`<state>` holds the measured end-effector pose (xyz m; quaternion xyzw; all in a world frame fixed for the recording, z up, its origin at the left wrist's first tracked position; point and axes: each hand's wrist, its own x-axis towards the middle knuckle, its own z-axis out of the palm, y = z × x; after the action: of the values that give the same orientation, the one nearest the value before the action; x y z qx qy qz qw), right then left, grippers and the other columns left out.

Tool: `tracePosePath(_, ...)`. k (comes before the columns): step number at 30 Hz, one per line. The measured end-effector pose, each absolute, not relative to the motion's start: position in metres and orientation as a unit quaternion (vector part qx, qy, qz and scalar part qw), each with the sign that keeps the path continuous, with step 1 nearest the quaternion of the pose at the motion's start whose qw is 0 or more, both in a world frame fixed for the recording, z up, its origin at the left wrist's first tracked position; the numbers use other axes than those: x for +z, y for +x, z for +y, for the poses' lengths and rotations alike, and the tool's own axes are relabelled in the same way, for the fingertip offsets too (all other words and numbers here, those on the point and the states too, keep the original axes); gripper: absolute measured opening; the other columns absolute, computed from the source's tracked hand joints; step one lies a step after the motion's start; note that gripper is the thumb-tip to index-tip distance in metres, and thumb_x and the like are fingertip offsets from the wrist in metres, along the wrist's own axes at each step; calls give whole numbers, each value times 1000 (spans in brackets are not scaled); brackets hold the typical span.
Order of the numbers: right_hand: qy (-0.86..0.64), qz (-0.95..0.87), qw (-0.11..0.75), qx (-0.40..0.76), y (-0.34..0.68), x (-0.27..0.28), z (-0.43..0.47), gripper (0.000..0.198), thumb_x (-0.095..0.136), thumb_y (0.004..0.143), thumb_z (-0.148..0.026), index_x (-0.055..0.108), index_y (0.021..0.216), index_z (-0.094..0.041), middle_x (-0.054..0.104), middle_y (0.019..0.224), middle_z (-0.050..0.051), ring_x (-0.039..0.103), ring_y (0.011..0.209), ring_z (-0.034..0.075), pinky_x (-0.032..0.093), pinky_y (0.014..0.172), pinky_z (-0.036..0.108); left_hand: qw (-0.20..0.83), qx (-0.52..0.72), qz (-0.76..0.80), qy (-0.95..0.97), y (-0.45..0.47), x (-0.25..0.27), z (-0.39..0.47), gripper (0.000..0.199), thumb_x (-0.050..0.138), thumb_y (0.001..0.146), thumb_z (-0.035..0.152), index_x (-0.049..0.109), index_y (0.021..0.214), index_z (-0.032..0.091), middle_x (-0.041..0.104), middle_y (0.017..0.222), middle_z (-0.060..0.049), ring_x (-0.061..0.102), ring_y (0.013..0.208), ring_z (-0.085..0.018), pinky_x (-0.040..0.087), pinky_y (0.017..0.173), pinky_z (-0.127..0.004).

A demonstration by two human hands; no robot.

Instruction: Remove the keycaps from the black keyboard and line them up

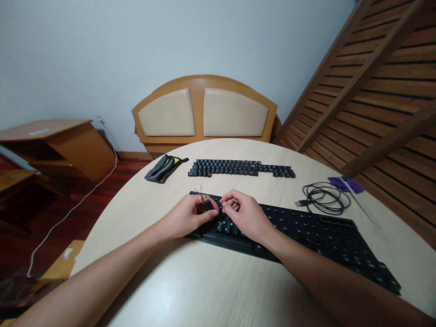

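A black keyboard point(303, 231) lies at an angle on the table, most of its keycaps off and small key posts showing. Over its left end, my left hand point(185, 215) is closed, with a small black keycap point(207, 205) between thumb and fingers. My right hand point(247, 215) is beside it, thumb and fingertips pinched together just above the keys; what they hold, if anything, is hidden. Several keycaps point(226, 228) sit on the keyboard below the fingers. Beyond the keyboard, loose black keycaps point(228, 168) stand in rows.
Thin bent wires point(199, 189) lie behind my left hand. A grey and yellow pouch point(165, 168) is at the table's far left. At right are a coiled USB cable point(325, 197), a purple cloth point(347, 185) and a slim metal tool point(363, 204). The round table point(190, 281) has a curved edge.
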<state>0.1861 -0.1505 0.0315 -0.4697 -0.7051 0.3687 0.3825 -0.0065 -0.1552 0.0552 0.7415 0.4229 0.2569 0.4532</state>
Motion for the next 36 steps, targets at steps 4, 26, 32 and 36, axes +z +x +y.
tracePosePath(4, -468, -745, 328, 345, 189, 42, -152, 10, 55, 85, -19, 65, 85, -18, 68, 77, 2, 63, 71, 15, 46, 65, 26, 401, 232, 430, 775, -9, 58, -154, 24, 53, 94, 36, 64, 86, 16, 65, 75, -1, 56, 64, -13, 43, 58, -22)
tracePosePath(26, -481, -847, 110, 197, 192, 70, -176, 19, 74, 80, -32, 75, 95, -21, 72, 99, 10, 65, 98, 30, 48, 85, 40, 191, 204, 474, 835, 1, 45, -160, 53, 39, 100, 41, 54, 55, 17, 52, 49, 0, 46, 45, -12, 28, 50, -25)
tracePosePath(32, -456, -866, 125, 166, 191, 68, -176, 11, 74, 80, -27, 76, 88, -21, 73, 93, 9, 65, 94, 28, 49, 79, 36, 226, 200, 476, 826, -1, 40, -156, 57, 31, 100, 44, 44, 52, 19, 44, 47, 1, 40, 44, -11, 27, 49, -25)
tracePosePath(36, -433, -881, 120, 147, 189, 67, -176, 6, 71, 82, -23, 75, 84, -19, 74, 90, 9, 67, 89, 26, 49, 78, 34, 270, 203, 479, 811, -2, 41, -155, 59, 28, 99, 51, 43, 51, 19, 46, 48, 1, 41, 46, -11, 29, 48, -23)
